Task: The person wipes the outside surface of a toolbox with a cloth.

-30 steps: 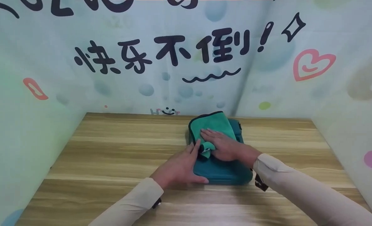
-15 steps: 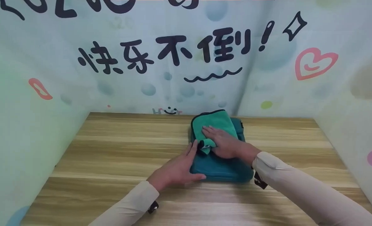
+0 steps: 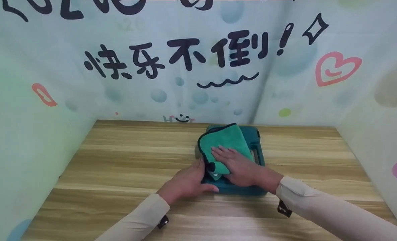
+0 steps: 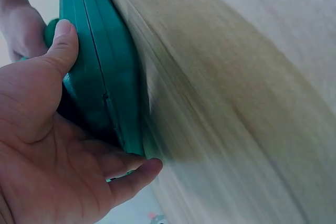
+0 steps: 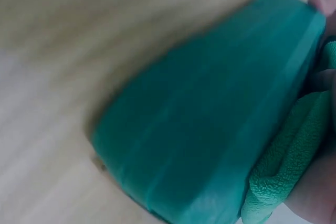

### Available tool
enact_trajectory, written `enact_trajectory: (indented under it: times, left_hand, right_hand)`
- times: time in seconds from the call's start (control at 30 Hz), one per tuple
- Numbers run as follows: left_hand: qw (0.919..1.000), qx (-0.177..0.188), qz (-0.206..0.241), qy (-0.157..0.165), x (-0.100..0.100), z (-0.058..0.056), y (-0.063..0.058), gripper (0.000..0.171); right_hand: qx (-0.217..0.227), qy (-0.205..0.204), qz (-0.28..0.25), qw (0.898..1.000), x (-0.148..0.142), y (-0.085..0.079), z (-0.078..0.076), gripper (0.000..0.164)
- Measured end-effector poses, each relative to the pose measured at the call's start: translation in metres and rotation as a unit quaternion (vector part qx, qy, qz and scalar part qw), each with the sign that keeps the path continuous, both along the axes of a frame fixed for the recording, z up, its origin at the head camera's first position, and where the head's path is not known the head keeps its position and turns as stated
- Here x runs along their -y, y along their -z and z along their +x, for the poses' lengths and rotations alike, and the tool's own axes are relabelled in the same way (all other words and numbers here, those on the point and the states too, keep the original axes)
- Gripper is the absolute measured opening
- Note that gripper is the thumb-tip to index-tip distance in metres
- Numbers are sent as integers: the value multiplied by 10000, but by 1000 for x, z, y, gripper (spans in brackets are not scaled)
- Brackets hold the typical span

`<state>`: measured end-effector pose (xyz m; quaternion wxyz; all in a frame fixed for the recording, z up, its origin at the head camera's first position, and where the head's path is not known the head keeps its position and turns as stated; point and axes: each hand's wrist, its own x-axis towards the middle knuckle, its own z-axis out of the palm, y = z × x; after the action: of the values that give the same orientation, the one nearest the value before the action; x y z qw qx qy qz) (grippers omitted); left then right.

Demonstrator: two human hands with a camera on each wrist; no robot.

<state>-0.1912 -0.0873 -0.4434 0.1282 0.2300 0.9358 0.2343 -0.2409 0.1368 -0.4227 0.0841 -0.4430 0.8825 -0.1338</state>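
Note:
A teal plastic carrying case [image 3: 250, 133] lies flat on the wooden table, its handle along the right side. Over its top spreads a folded green cloth [image 3: 226, 138] with black edging, one corner curled up near the left hand. My right hand [image 3: 240, 167] presses flat on this cloth, fingers straight. At the case's near left corner rests my left hand [image 3: 189, 180], thumb along the front edge and fingers along the side. The left wrist view shows its thumb against the seamed side of the case [image 4: 107, 61]. In the right wrist view, the cloth [image 5: 289, 156] is partly covered by the hand.
The wooden table [image 3: 134, 150] extends around the case on all sides. Behind it hangs a pale printed backdrop [image 3: 134, 97] with black lettering, and similar pale side panels stand left and right. Dark straps show beneath both sleeves.
My right hand has slid the cloth toward me and slightly left, uncovering more of the case's far end and its handle. The left hand stays at the near left corner.

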Motion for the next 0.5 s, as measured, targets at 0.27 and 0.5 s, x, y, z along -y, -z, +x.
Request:
enact_trajectory:
  times: [0.27,0.5]
  left_hand:
    - [9981,-617,13,69,1,-1,4,60]
    - [9977,-662,-85,74,1,-4,4,37]
  right_hand:
    - [-59,-456,-265,9986,-3,3,28,71]
    - [183,-923,-543,9941,-12,5,46,72]
